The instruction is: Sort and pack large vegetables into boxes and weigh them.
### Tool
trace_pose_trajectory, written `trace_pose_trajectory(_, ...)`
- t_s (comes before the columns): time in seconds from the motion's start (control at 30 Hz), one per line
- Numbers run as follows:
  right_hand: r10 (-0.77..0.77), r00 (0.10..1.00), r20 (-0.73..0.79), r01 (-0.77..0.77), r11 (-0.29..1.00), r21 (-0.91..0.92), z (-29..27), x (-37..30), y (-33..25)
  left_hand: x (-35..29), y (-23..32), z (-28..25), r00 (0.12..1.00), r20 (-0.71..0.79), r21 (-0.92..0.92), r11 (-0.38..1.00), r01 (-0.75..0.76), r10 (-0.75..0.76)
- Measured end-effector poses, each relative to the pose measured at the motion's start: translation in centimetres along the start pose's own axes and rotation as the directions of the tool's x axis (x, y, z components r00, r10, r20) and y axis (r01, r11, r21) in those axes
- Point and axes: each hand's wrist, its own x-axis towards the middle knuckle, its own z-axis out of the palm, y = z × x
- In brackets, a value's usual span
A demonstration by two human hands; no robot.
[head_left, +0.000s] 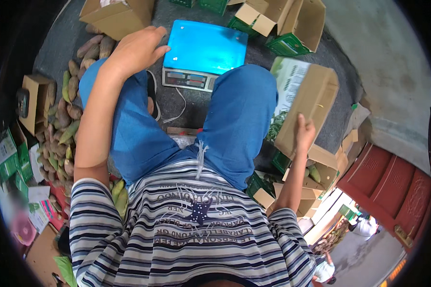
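Observation:
My left hand (140, 50) is beside the left edge of a blue-topped weighing scale (208, 45), its thumb apart from the fingers and nothing visible in it. Bare metal and plastic make up the scale's front, which holds a display panel; its platform carries nothing. On the right, my right hand (305, 135) grips the near end of a cardboard box (311, 98) with a printed white-and-green side. That box is tilted beside my right knee. Part of the right hand's grip is hidden by the box.
Long brown tubers (62, 115), with some green ones among them, lie heaped on the left. An open carton (122, 16) stands far left, and green-printed boxes (297, 28) are at the far right. More open cartons (316, 177) are near right. A red door (388, 191) stands beyond; people are outside.

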Motion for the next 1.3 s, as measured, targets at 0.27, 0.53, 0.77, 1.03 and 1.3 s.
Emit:
trace_pose_trajectory(0.27,-0.450,0.889,-0.082,0.454,0.890,0.041,-4.9,0.3,-15.2,1.1,0.9,-0.4,0.996,-0.083,-0.038,0.999,0.013,-0.016)
trace_pose_trajectory(0.53,-0.698,0.524,0.488,0.797,0.603,0.006,5.7,3.7,-24.9,-1.3,-0.1,-2.8,0.952,-0.306,-0.090,0.996,-0.009,-0.019)
trace_pose_trajectory(0.77,-0.670,0.361,0.649,0.886,0.462,-0.016,13.8,4.6,-21.7,-13.3,-7.7,-2.7,0.826,-0.009,-0.553,0.691,0.466,-0.564)
trace_pose_trajectory(1.03,-0.628,0.327,0.706,0.918,0.390,-0.079,17.2,4.2,-20.5,-34.6,-16.0,16.0,0.464,0.359,-0.014,0.492,0.870,-0.810)
trace_pose_trajectory(1.3,-0.556,0.398,0.730,0.893,0.418,-0.168,17.2,2.7,-20.9,-43.0,-6.3,24.6,0.187,0.634,0.227,0.412,0.883,-0.750)
